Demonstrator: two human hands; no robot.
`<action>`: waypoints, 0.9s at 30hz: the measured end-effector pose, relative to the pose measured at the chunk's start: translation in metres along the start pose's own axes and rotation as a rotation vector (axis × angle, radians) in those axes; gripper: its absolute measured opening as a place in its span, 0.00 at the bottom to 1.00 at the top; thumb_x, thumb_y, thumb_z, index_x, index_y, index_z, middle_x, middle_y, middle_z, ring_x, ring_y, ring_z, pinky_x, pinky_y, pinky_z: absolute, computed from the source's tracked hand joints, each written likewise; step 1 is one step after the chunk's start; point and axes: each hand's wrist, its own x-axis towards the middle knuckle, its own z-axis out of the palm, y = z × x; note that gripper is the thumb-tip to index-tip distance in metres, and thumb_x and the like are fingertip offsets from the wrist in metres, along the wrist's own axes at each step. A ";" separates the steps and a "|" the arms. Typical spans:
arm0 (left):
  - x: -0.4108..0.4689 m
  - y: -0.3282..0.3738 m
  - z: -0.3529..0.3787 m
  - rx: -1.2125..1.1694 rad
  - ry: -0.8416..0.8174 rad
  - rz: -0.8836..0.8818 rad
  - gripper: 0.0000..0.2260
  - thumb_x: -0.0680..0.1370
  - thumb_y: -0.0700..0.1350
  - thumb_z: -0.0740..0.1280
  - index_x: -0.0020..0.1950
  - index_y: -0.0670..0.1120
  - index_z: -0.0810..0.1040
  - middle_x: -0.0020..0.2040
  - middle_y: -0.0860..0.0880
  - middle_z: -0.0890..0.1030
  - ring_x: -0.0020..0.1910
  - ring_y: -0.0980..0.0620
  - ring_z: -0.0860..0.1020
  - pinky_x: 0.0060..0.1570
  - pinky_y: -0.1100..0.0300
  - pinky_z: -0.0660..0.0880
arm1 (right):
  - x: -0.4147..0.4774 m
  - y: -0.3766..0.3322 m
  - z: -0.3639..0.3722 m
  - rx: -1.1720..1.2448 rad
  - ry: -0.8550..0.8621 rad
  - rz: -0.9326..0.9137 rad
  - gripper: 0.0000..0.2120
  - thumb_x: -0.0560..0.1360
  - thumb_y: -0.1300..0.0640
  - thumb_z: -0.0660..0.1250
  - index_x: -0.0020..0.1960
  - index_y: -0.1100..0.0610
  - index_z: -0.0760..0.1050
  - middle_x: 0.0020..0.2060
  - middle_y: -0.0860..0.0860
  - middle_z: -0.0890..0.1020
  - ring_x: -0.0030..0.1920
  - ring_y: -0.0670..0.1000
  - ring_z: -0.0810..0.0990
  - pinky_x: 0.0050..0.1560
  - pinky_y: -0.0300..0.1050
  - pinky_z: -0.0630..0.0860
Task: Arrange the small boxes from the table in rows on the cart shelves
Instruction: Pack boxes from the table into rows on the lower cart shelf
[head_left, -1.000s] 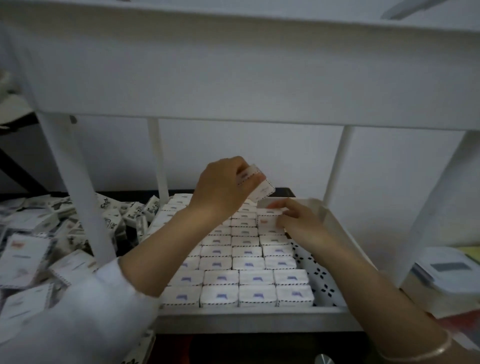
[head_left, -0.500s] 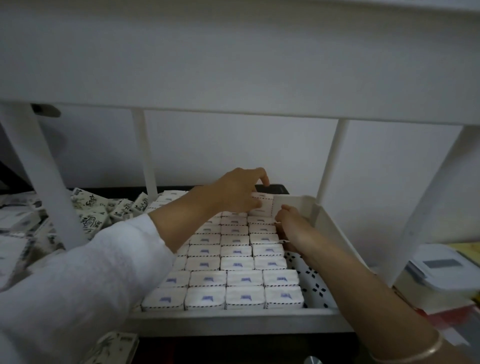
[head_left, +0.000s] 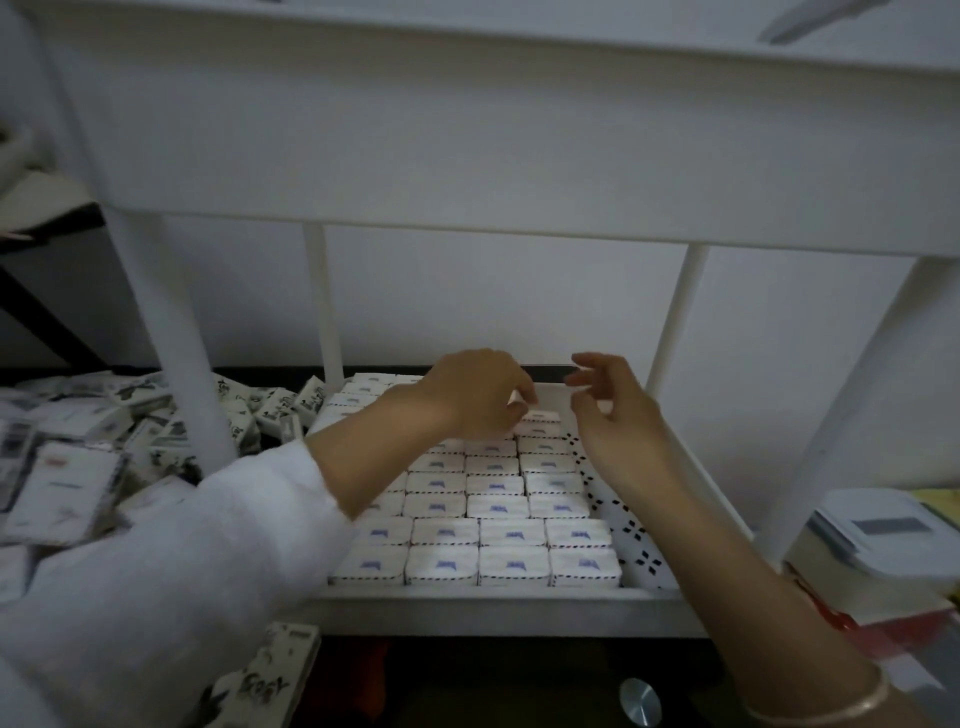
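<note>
The left hand (head_left: 475, 397) reaches to the back of the white metal cart shelf (head_left: 493, 608), its fingers curled down over the far box (head_left: 540, 415) at the end of the right-most column. Whether it pinches that box or only nudges it cannot be told, because the fingertips are blurred. The right hand (head_left: 615, 415) hovers just beside it, well clear of the boxes, with its fingers spread and loose and nothing held.

Below and nearer than both hands, the small white cardboard boxes (head_left: 511, 532), with dashed edging and a blue mark on top, lie packed edge to edge, 4 across. Each lies flat with its marked face up and its long axis running from the left hand's side toward the right hand's side, parallel to the shelf's front rim. The right-most column stands just beside the perforated white side wall (head_left: 631, 530) under the right forearm.

These boxes look light and thin-walled, stiff enough to slide but likely to dent under a hard squeeze. A gentle pinch across the 2 long edges seems the best hold.

Out beyond the left forearm, a loose heap of boxes (head_left: 72, 467) waits on the table.
</note>
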 end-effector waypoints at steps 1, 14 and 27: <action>-0.014 0.000 -0.004 0.001 0.039 -0.018 0.13 0.81 0.50 0.60 0.63 0.55 0.77 0.63 0.52 0.75 0.60 0.50 0.74 0.57 0.54 0.72 | -0.007 -0.013 -0.002 0.003 0.010 -0.091 0.13 0.78 0.59 0.61 0.59 0.46 0.73 0.48 0.41 0.81 0.44 0.40 0.78 0.39 0.32 0.72; -0.287 -0.045 0.004 -0.267 0.366 -0.338 0.09 0.76 0.44 0.68 0.44 0.60 0.78 0.39 0.63 0.79 0.37 0.63 0.76 0.33 0.63 0.73 | -0.128 -0.150 0.084 0.051 -0.395 -0.768 0.07 0.78 0.61 0.61 0.51 0.54 0.77 0.32 0.43 0.77 0.30 0.44 0.75 0.31 0.40 0.72; -0.285 -0.154 -0.001 -0.013 0.568 -0.740 0.14 0.75 0.50 0.69 0.60 0.50 0.77 0.50 0.52 0.83 0.51 0.48 0.79 0.53 0.51 0.73 | -0.137 -0.164 0.234 -0.949 -0.633 -0.442 0.23 0.81 0.61 0.50 0.75 0.63 0.54 0.73 0.65 0.60 0.71 0.62 0.62 0.67 0.55 0.64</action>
